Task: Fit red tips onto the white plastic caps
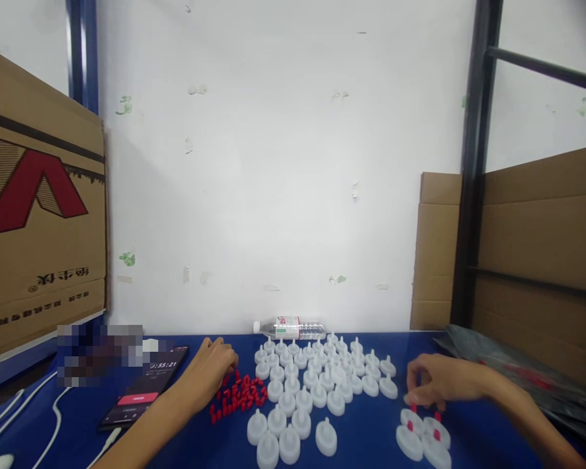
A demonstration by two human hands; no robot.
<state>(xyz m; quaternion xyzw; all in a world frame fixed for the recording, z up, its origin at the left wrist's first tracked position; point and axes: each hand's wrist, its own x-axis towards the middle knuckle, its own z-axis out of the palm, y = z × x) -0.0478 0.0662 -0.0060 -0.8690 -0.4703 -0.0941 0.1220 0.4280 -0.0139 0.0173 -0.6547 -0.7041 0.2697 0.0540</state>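
Near right, red-tipped white caps [410, 444] sit clustered beneath the right hand [422, 391], grip unclear, seemingly segregated from the plain white caps [319, 394] mid-table. Loose red pieces [247, 394] lie heaped, apparently for reach, under the curled left hand [215, 365]; hold hidden. Beyond: bottle [288, 327] on its side.

Is a blue table [361, 436]; bears white caps [318, 396] across the middle, red tips [247, 394] beside them, phone [149, 384] and cables [57, 423] left, bottle [290, 327] behind, red-tipped caps [411, 443] and bag [557, 391] right.
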